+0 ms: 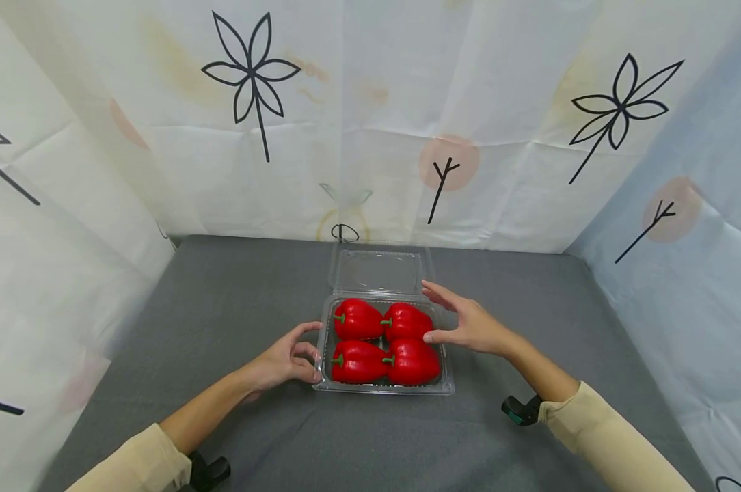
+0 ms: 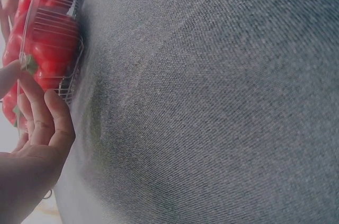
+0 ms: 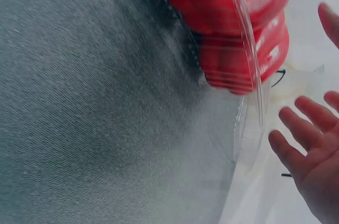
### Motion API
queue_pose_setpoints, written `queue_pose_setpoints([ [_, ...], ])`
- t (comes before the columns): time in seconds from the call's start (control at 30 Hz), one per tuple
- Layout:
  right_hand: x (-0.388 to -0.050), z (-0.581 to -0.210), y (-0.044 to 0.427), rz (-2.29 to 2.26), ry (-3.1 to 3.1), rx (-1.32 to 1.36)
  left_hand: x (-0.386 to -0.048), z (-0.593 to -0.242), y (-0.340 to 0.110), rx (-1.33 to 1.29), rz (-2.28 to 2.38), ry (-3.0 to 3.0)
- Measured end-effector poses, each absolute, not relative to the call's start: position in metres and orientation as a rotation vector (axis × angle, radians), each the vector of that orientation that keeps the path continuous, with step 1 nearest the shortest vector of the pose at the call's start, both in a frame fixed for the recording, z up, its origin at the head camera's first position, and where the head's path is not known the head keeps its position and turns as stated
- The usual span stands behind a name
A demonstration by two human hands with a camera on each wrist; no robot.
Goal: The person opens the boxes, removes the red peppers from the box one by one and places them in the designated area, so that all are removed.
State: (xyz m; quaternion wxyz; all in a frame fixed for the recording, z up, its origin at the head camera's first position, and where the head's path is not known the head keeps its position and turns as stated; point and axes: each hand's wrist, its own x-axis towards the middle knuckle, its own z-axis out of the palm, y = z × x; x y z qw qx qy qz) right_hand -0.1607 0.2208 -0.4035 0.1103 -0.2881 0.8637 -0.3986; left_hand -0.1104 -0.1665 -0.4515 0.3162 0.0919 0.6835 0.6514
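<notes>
Several red peppers (image 1: 358, 362) with green stems lie in a clear plastic container (image 1: 387, 389), its lid (image 1: 381, 272) folded back on the far side. My left hand (image 1: 281, 359) holds the container's left edge, fingers bent; in the left wrist view the fingers of the left hand (image 2: 39, 123) lie along the clear wall. My right hand (image 1: 475, 326) is spread at the right side, thumb near the peppers and forefinger toward the hinge. In the right wrist view, the right hand (image 3: 318, 155) stands apart from the container with its fingers extended and holding nothing.
A grey cloth (image 1: 253, 287) covers the table. White patterned fabric (image 1: 370, 137) hangs behind it and along both sides. Dark bands with small devices are at both wrists, by the cream sleeves.
</notes>
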Motion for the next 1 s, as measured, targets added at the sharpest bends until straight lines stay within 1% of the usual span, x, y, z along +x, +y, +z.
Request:
queue_pose_setpoints([
  [0.17,-0.15,-0.403,0.22,-1.183,2.413,-0.927,-0.11,-0.451,-0.167,0.236,1.713,1.799],
  [0.33,-0.142,-0.402,0.218,-1.311,2.236,-0.981,-0.11,-0.451,-0.166,0.233,1.716,1.795],
  [0.47,-0.14,-0.403,0.218,-1.355,2.154,-0.979,-0.11,-0.451,-0.166,0.235,1.718,1.796],
  [1.0,-0.137,-0.415,0.213,-1.184,2.215,-1.03,-0.109,-0.45,-0.165,0.235,1.717,1.803],
])
